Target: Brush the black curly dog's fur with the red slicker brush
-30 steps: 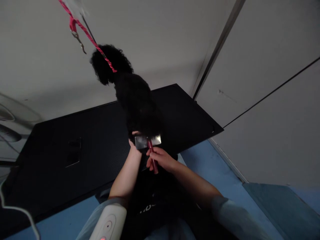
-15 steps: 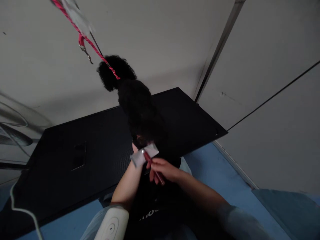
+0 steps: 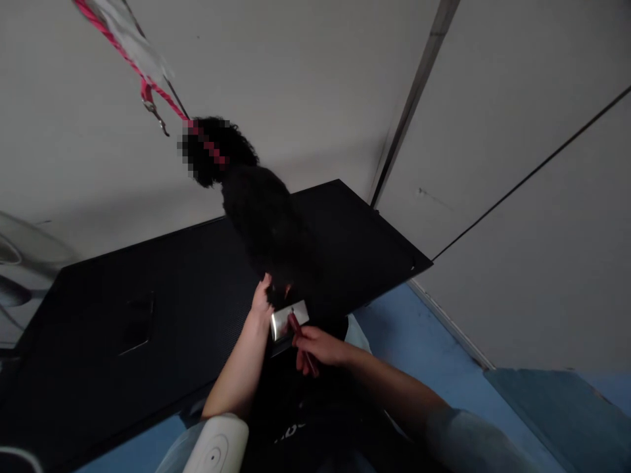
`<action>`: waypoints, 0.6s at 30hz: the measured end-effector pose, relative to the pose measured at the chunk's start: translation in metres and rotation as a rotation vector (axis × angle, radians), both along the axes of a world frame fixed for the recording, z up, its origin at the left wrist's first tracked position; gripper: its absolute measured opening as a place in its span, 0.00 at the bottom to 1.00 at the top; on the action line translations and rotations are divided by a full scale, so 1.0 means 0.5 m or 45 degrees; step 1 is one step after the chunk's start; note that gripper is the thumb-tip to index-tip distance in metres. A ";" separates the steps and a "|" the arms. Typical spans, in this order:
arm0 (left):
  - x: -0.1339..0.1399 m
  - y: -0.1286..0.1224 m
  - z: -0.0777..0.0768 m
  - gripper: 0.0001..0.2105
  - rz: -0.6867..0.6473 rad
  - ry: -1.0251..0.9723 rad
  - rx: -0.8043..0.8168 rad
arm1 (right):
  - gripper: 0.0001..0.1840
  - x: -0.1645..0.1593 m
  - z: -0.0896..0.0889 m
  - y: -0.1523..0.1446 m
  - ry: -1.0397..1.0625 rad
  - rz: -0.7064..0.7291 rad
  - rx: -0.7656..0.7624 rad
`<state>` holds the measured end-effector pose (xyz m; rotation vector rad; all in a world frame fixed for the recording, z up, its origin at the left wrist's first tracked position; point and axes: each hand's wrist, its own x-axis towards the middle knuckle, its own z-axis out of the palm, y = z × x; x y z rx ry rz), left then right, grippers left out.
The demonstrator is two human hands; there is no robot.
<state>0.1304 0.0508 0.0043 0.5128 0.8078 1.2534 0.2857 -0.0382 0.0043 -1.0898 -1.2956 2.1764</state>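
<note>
Black table (image 3: 197,276); white lettering (image 3: 294,431) unreadable; right fingers (image 3: 306,332) hold red-handled brush (image 3: 294,320); left fingers (image 3: 267,279) at dog (image 3: 263,210), grip unclear.

A wide black table (image 3: 197,276) with a finely textured top stretched at a slant over a blue floor (image 3: 394,322). A black dog (image 3: 269,210) was up on it, right of the middle, though its feet were lost in the dark. Well apart, toward the left, a flat, dark, glossy rectangular object (image 3: 137,322) lay on the surface.
</note>
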 end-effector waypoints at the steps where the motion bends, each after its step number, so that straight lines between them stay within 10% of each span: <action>1: -0.001 0.002 0.000 0.16 0.081 0.025 0.044 | 0.08 0.009 -0.001 0.010 -0.053 0.027 0.033; 6: -0.002 0.004 0.008 0.15 0.219 0.130 0.213 | 0.06 0.052 -0.008 0.080 -0.374 -0.532 0.581; 12: 0.008 -0.004 0.004 0.11 0.130 0.349 0.260 | 0.11 0.043 -0.041 0.087 -0.286 -0.488 0.332; 16: 0.014 -0.025 -0.016 0.17 0.756 0.675 0.403 | 0.11 0.063 -0.051 0.103 -0.361 -0.642 0.553; 18: 0.029 -0.029 -0.018 0.17 0.720 0.657 0.470 | 0.13 0.080 -0.070 0.099 -0.436 -0.590 0.461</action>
